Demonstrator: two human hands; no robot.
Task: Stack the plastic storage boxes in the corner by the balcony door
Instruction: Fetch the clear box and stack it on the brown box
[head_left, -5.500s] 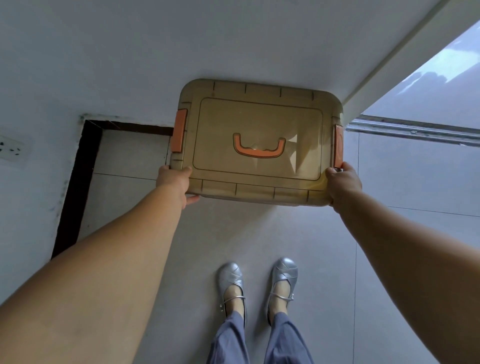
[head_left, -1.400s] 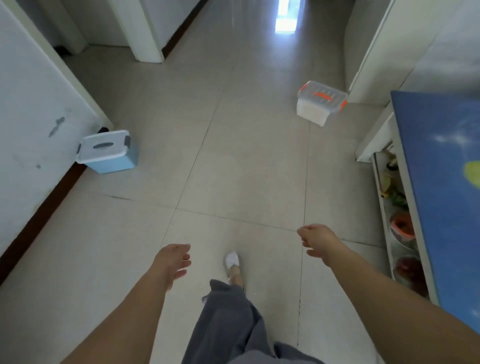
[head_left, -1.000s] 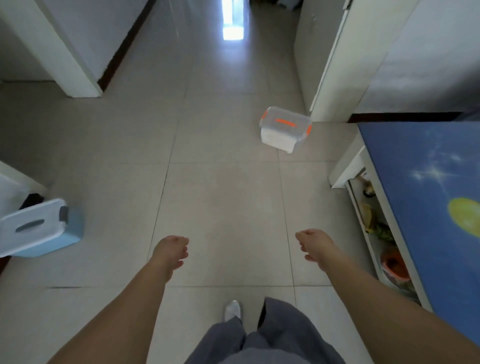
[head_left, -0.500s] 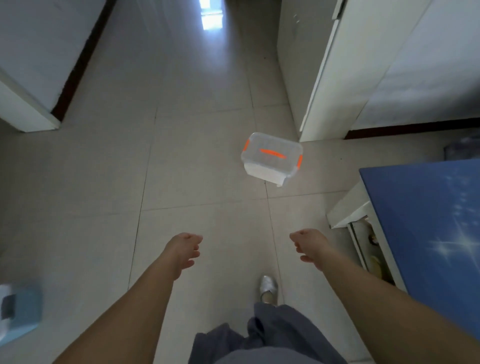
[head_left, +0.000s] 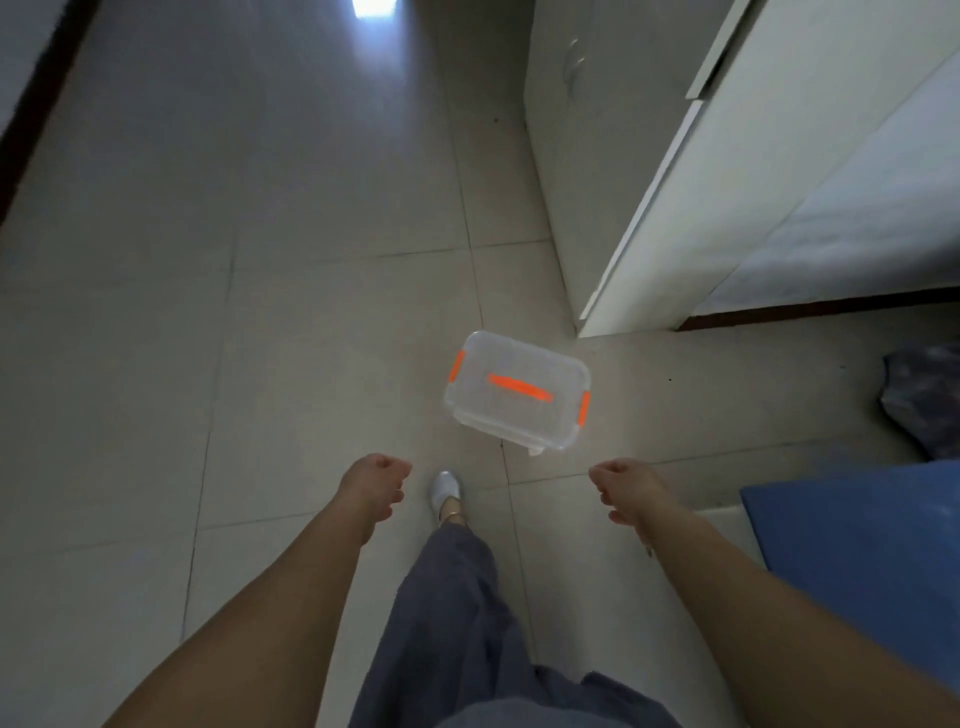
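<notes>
A clear plastic storage box (head_left: 517, 391) with an orange handle and orange side clips sits on the tiled floor, straight ahead and slightly right. My left hand (head_left: 375, 488) hangs in front of me with fingers loosely curled and nothing in it, short of the box and to its left. My right hand (head_left: 626, 488) is held out the same way, just below the box's right end, holding nothing. Neither hand touches the box.
A white door and frame (head_left: 670, 218) stand right behind the box. A blue-topped table (head_left: 857, 551) fills the lower right, with a dark bundle (head_left: 924, 400) on the floor beyond it. My foot in a silver shoe (head_left: 447, 491) steps between my hands.
I have walked toward the clear box, which now lies much closer. The blue box at the left has left the view. Both hands stay held out with nothing in them.
</notes>
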